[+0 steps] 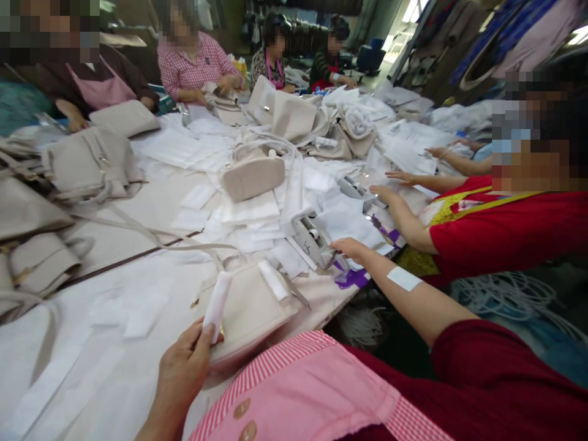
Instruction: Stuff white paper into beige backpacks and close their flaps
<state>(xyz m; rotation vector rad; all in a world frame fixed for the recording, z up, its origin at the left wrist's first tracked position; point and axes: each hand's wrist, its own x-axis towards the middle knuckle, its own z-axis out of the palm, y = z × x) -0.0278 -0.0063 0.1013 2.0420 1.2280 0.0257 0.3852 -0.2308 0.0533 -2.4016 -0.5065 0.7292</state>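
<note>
A cream handbag [257,300] lies on the table right in front of me, its long strap trailing off to the left. My left hand [190,352] pinches a white foam strip [217,303] upright against the bag's near left side, by a gold fitting. Another white foam wrap [274,280] sits at the bag's far right corner. My right hand [351,248] reaches out to the end of a grey tape dispenser [310,236], fingers close together; anything between them is too small to make out.
Loose white foam sheets [248,208] and a standing cream bag [252,177] lie beyond. More bags [87,162] are heaped on the left. A co-worker in a red sleeve [487,226] works close on my right, hands near a second dispenser [351,187]. Other people stand across the table.
</note>
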